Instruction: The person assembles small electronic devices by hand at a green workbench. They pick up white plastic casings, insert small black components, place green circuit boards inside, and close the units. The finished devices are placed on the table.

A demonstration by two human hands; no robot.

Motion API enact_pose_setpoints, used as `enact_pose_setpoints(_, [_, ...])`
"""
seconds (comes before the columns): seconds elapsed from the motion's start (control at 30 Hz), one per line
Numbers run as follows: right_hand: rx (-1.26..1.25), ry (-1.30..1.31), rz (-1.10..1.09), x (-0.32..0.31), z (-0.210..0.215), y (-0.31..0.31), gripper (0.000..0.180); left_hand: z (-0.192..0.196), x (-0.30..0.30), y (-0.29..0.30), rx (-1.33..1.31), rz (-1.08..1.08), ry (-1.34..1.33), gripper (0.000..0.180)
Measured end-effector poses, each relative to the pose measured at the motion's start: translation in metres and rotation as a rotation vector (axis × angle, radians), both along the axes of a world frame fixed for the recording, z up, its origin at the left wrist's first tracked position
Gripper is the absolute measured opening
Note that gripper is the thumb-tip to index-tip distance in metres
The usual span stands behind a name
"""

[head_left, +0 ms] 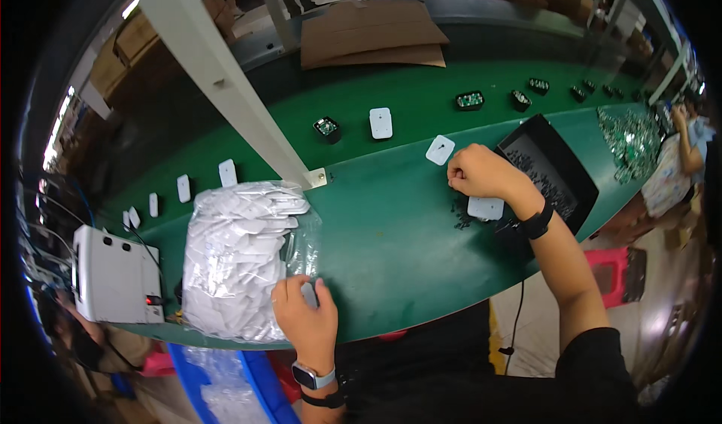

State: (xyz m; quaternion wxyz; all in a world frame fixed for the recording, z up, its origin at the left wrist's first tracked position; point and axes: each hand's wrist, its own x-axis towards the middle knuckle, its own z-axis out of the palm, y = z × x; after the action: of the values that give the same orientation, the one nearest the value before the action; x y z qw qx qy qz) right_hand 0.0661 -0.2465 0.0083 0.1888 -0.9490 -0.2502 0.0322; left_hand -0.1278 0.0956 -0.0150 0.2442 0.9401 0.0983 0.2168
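My left hand (306,317) is at the near right corner of a clear plastic bag (241,262) full of white plastic covers. A pale grey-white cover (309,294) shows between its thumb and fingers. Farther right, my right hand (481,172) is closed in a pinch above the table; whatever is in the fingertips is too small or hidden to make out. Under that hand lies a white cover (485,209), partly hidden, beside scattered small black parts (461,212). Just beyond the fingertips, another white cover (440,150) bears a small dark part.
A black tray (579,191) of small black parts stands beside my right forearm. Behind, a green belt (421,97) carries white covers and black housings (469,100) with circuit boards. A metal post (226,78), white box (116,273) and green board pile (628,142) flank the area.
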Motion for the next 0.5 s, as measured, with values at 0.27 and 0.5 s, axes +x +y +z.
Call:
enact_pose_setpoints(0.27, [-0.165, -0.183, -0.019, 0.003, -0.02, 0.006, 0.018, 0.005, -0.018, 0.006, 0.145, -0.015, 0.175, 0.027])
enact_pose_setpoints(0.5, [0.568, 0.167, 0.227, -0.025, 0.015, 0.068, 0.016, 0.002, -0.013, 0.007, 0.107, -0.085, 0.186, 0.036])
